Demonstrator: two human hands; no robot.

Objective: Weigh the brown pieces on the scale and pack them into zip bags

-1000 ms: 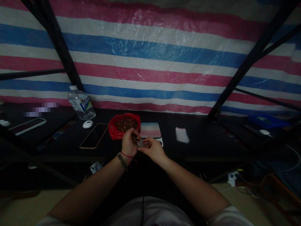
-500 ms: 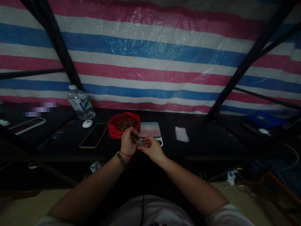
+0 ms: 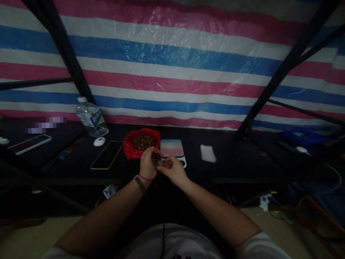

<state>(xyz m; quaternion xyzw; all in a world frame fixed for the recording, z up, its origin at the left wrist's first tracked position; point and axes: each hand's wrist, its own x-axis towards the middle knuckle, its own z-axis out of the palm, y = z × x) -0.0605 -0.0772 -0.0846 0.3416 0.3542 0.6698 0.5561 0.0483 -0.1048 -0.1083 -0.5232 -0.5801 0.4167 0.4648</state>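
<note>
Head view: toward the back edge of the surface (image 3: 231,154), a red bag (image 3: 129,146) is holding loose brown bits (image 3: 145,141), the left hand (image 3: 147,162) cupping more, the right hand (image 3: 176,172) pinching a translucent bag (image 3: 161,163).

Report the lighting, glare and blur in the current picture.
Head view: dim light, the table nearly black; head view: glare mottles the striped sheet; head view: brown pieces in the left hand blur together.
</note>
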